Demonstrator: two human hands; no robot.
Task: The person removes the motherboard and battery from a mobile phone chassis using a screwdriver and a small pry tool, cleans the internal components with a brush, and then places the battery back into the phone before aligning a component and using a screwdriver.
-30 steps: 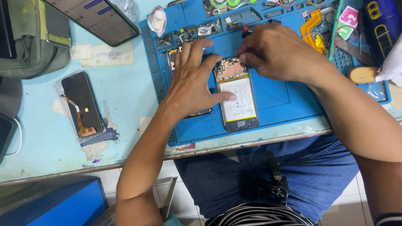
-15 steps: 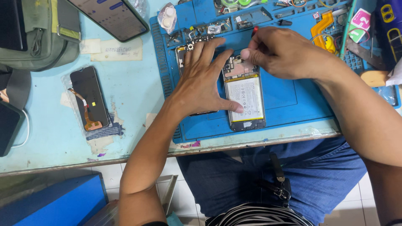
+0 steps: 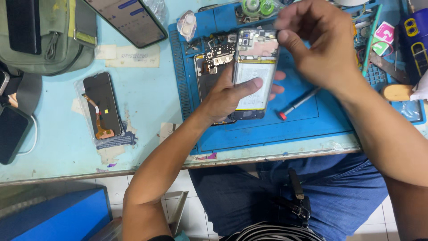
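opened phone (image 3: 255,71) on mat (image 3: 312,120), screwdriver (image 3: 298,104) right, loose screen (image 3: 102,106) left

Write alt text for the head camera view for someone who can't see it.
A person's left hand holds an opened phone above a blue work mat while the right hand pinches at its top edge. A red-tipped screwdriver lies on the mat, and a detached screen rests on the pale blue table.

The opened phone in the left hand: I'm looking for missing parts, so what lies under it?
Under the opened phone, a second dark phone frame with exposed circuit parts rests on the blue mat. The left hand and phone cover its lower part.
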